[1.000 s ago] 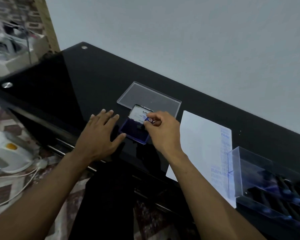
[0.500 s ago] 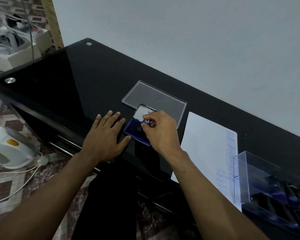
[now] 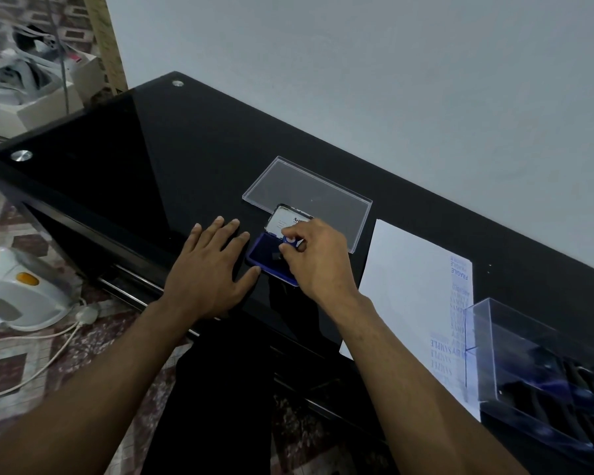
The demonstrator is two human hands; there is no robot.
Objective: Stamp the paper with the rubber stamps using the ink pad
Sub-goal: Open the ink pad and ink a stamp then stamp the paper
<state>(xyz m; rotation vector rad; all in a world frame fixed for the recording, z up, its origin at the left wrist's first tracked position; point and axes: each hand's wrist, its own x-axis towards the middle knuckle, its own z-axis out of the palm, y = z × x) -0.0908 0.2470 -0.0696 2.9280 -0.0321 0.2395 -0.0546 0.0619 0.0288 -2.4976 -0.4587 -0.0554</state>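
Observation:
A blue ink pad (image 3: 265, 256) lies open on the black glass table (image 3: 144, 156), its lid (image 3: 283, 219) raised behind it. My right hand (image 3: 318, 260) pinches a small blue-topped rubber stamp (image 3: 289, 242) and holds it down over the pad. Flat on the table just left of the pad rests my left hand (image 3: 210, 269), fingers spread, thumb touching the pad's near corner. To the right lies a white sheet of paper (image 3: 408, 289) with blue stamped words along its right edge.
A clear plastic lid (image 3: 309, 192) lies flat behind the ink pad. At the right, a clear box (image 3: 542, 368) holding several dark stamps overlaps the paper's corner. A white appliance (image 3: 18, 289) with a cord sits on the floor to the left. A wall runs behind the table.
The view has shifted slightly. Both hands stay in nearly the same place, the right one still holding the stamp over the ink pad.

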